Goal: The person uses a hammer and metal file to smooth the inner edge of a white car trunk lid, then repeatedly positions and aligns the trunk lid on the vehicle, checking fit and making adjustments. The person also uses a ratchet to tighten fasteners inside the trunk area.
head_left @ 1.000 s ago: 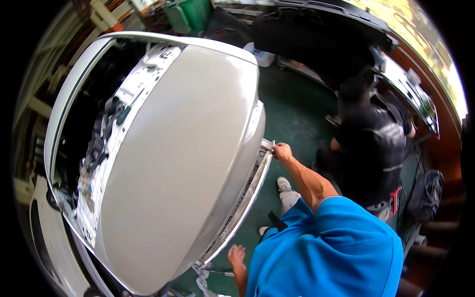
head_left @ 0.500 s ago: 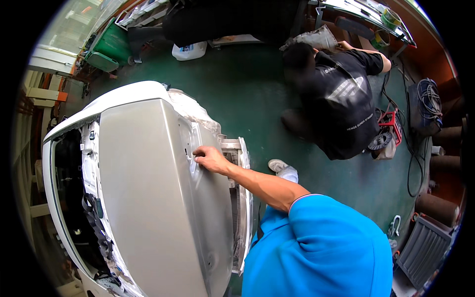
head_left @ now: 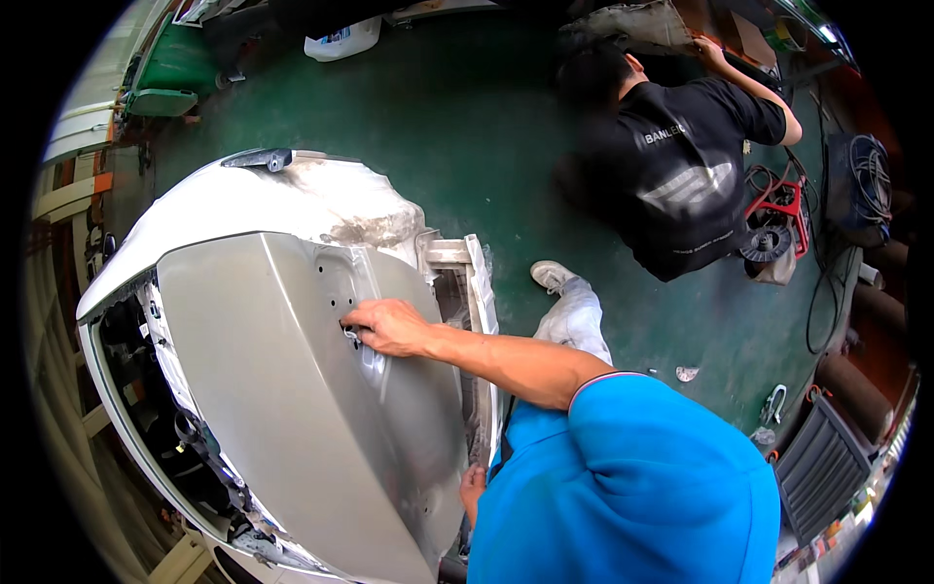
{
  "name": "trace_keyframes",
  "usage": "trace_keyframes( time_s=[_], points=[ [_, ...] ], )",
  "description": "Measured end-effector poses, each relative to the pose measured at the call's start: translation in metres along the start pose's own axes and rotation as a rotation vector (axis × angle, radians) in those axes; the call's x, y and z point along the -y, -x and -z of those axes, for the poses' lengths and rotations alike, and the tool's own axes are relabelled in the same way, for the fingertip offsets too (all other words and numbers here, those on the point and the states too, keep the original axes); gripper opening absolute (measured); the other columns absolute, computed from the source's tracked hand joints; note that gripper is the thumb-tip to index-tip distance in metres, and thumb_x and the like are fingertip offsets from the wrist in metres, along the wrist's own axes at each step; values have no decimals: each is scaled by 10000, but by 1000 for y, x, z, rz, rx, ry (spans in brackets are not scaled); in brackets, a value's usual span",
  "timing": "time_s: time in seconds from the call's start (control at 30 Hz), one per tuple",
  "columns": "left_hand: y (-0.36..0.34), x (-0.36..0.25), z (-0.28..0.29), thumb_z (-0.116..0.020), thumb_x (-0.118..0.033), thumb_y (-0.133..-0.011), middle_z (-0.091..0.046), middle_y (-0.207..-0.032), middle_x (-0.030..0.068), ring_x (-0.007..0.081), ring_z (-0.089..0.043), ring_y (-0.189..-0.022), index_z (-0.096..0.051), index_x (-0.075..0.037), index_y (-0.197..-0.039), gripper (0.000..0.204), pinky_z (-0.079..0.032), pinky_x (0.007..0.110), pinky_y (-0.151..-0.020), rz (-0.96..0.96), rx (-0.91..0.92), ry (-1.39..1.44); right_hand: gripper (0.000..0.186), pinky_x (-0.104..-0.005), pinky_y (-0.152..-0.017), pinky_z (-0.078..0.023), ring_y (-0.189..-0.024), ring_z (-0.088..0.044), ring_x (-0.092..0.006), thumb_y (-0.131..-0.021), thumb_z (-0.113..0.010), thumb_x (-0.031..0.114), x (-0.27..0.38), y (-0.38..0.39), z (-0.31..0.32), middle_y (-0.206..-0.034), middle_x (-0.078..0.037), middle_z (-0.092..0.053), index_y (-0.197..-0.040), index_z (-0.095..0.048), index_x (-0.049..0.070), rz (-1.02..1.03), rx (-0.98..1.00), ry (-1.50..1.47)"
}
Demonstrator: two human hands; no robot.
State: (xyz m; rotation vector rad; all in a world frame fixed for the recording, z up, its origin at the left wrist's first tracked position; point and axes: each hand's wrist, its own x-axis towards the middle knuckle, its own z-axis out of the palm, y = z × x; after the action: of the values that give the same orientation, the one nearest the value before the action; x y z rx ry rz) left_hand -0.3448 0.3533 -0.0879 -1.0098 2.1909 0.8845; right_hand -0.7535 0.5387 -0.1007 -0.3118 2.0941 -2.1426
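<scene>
A grey-beige trunk lid [head_left: 243,350] lies across the rear of a white car body [head_left: 224,209]. My right hand [head_left: 391,327], its arm reaching left from a blue sleeve, grips the lid at an opening in its recessed panel. The thumb and fingers are bent at the edge of that hole, and the fingertips are partly hidden inside it. Lower down, beside the lid's near end, only part of my left hand [head_left: 473,492] shows. Its fingers look curled in; what they hold, if anything, is hidden by my shirt.
At the upper right a co-worker in a black shirt [head_left: 681,180] crouches, one hand on a dirty panel [head_left: 637,27]. Cables and a red-framed reel [head_left: 773,229] lie on the green floor. A dark ribbed panel [head_left: 827,477] leans at right; a white jug [head_left: 342,41] stands at the far side.
More of the car's white rear corner shows beyond the lid, which looks lower. My right hand stays at the recess. My left hand has come into view. The whole view has shifted.
</scene>
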Motion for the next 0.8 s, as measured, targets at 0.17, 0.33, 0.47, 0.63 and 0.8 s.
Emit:
trace_keyframes(
  time_s=[0.17, 0.33, 0.47, 0.63, 0.8],
  points=[
    [-1, 125, -11, -592, -264, -996, -701, -1091, 145, 223, -644, -1019, -651, 41, -1194, 368, -496, 367, -905, 191, 93, 134, 363, -511, -749, -517, -852, -675, -363, -817, -570, 116, 9, -3, 21, -857, -117, -696, -1162, -679, 146, -17, 149, 136],
    [16, 47, -29, -586, -248, -1000, -702, -1085, 136, 222, -646, -988, -636, 50, -1210, 368, -504, 375, -883, 101, 41, 210, 335, -496, -641, -518, -754, -672, -354, -828, -571, 148, 13, -15, 25, -790, -129, -690, -1148, -664, 177, 22, 333, 365],
    [31, -77, -31, -581, -237, -1002, -685, -1116, 158, 236, -654, -1002, -598, 58, -1265, 395, -521, 370, -892, 100, 22, 175, 338, -485, -608, -516, -711, -670, -357, -834, -574, 161, 1, -27, 21, -735, -113, -681, -1153, -671, 212, 87, 321, 366],
    [24, -71, -42, -586, -213, -1001, -664, -1150, 185, 259, -661, -1034, -549, 54, -1329, 425, -536, 351, -920, 131, 53, 295, 220, -495, -658, -526, -746, -673, -351, -833, -606, 186, 6, -21, 22, -767, -99, -696, -1013, -732, 173, 91, 158, 221],
    [27, -62, -48, -604, -198, -995, -664, -1160, 185, 251, -664, -1046, -536, 75, -1330, 438, -540, 341, -908, 155, 64, 308, 196, -450, -639, -522, -727, -661, -339, -829, -605, 174, -3, -13, 18, -782, -86, -695, -985, -717, 132, 118, 41, 163]
  ],
)
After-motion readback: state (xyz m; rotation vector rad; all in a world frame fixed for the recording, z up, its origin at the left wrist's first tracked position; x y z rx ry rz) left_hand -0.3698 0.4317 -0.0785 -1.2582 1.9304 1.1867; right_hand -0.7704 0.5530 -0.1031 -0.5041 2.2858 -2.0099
